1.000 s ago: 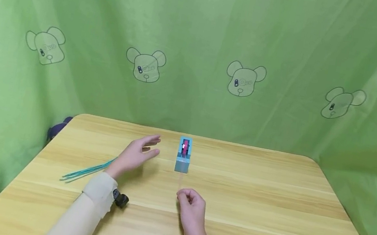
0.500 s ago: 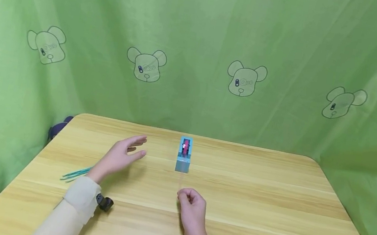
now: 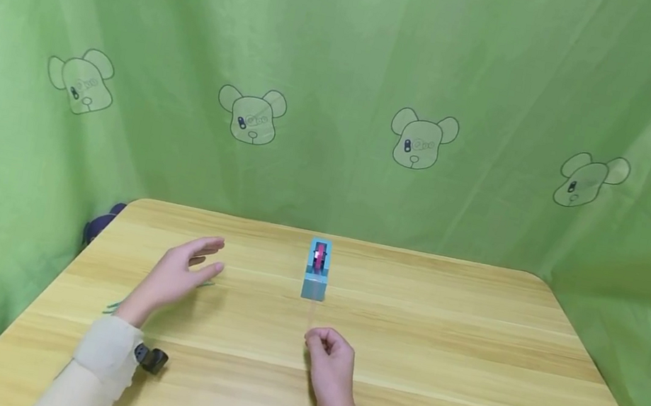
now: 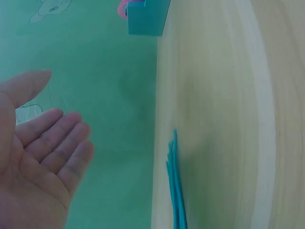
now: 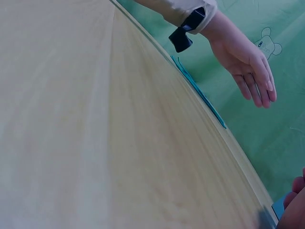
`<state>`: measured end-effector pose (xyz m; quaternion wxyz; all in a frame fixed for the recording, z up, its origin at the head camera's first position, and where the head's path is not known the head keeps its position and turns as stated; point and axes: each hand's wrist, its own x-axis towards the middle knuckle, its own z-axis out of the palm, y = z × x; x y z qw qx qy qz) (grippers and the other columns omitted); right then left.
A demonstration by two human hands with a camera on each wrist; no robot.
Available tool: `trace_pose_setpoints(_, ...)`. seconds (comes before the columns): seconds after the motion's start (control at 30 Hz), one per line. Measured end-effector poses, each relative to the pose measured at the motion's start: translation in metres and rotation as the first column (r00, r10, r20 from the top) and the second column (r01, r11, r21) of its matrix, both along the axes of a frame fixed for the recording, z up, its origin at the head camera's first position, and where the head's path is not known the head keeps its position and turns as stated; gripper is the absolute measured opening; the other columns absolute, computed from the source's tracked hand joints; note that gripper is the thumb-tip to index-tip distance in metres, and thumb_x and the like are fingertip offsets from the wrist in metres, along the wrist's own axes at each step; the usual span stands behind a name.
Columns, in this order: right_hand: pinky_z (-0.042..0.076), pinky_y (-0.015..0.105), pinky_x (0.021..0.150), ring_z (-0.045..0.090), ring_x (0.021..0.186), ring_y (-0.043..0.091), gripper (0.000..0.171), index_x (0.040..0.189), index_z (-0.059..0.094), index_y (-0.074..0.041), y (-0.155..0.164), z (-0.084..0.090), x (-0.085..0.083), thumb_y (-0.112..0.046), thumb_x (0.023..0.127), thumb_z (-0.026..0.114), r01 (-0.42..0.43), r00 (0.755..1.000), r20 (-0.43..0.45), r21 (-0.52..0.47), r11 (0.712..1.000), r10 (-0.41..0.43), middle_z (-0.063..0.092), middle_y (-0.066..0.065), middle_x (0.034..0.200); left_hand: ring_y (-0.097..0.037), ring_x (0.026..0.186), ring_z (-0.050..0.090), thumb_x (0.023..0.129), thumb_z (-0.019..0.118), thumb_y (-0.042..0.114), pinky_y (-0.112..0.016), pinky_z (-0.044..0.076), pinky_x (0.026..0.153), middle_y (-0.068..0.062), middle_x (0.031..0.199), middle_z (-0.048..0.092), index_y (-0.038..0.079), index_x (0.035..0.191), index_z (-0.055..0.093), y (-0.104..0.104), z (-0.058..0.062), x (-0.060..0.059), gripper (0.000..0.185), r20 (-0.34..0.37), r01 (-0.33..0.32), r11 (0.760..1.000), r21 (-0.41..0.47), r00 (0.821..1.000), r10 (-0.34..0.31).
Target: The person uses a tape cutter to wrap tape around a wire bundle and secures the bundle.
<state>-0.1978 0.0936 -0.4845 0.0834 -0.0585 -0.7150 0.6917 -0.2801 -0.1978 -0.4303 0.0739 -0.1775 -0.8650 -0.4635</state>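
Hovering just above the teal sticks (image 3: 117, 304) on the wooden table (image 3: 465, 370), the left hand (image 3: 174, 273) is spreading its fingers loosely, gripping nothing. The right hand (image 3: 331, 362) is curling into a loose fist, pinching a clear tape strip (image 3: 311, 315) stretching from the blue tape dispenser (image 3: 316, 277).

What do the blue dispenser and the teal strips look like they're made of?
Dispenser: probably plastic, an even matte blue block with crisp edges, holding a pink roll. Strips: thin, flat and uniformly teal, lying flat on the table; likely plastic or coated wire ties, though that is uncertain.
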Motion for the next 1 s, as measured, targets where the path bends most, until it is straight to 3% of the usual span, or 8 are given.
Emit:
trace_pose_setpoints(0.2, 0.046, 0.024, 0.067, 0.052, 0.076, 0.014, 0.011, 0.094, 0.067, 0.007, 0.0, -0.001, 0.0, -0.001, 0.09, 0.061, 0.0, 1.0, -0.001, -0.003, 1.0, 0.0, 0.061, 0.004, 0.079, -0.033, 0.13, 0.048, 0.097, 0.066, 0.021, -0.046, 0.037, 0.108, -0.017, 0.142, 0.052, 0.001, 0.143, 0.047, -0.016, -0.002, 0.007, 0.054, 0.01, -0.028, 0.999, -0.031, 1.0, 0.028)
trace_pose_setpoints(0.4, 0.046, 0.023, 0.068, 0.052, 0.075, 0.014, 0.012, 0.094, 0.068, 0.008, -0.001, 0.001, 0.001, -0.001, 0.089, 0.061, 0.007, 1.0, 0.006, -0.015, 1.0, -0.007, 0.059, 0.004, 0.077, -0.034, 0.13, 0.048, 0.096, 0.065, 0.035, -0.047, 0.037, 0.107, -0.017, 0.143, 0.051, 0.003, 0.144, 0.046, -0.032, -0.005, 0.015, 0.061, 0.025, -0.062, 0.995, -0.08, 0.998, 0.064)
trace_pose_setpoints(0.73, 0.046, 0.023, 0.067, 0.051, 0.076, 0.015, 0.011, 0.094, 0.068, 0.007, 0.0, 0.001, 0.001, -0.001, 0.09, 0.062, 0.013, 1.0, 0.004, -0.003, 1.0, -0.013, 0.059, 0.004, 0.077, -0.035, 0.13, 0.048, 0.095, 0.066, 0.041, -0.048, 0.037, 0.107, -0.017, 0.143, 0.051, 0.004, 0.145, 0.046, -0.055, -0.006, 0.027, 0.065, 0.031, -0.097, 0.986, -0.135, 0.994, 0.102)
trace_pose_setpoints(1.0, 0.046, 0.023, 0.067, 0.051, 0.075, 0.014, 0.011, 0.094, 0.068, 0.007, -0.001, 0.0, 0.0, -0.002, 0.09, 0.062, 0.018, 1.0, 0.015, -0.009, 1.0, -0.018, 0.058, 0.002, 0.075, -0.038, 0.126, 0.05, 0.095, 0.068, 0.032, -0.053, 0.037, 0.105, -0.02, 0.139, 0.054, 0.0, 0.142, 0.048, -0.068, -0.007, 0.034, 0.06, 0.01, -0.115, 0.976, -0.184, 0.993, 0.119)
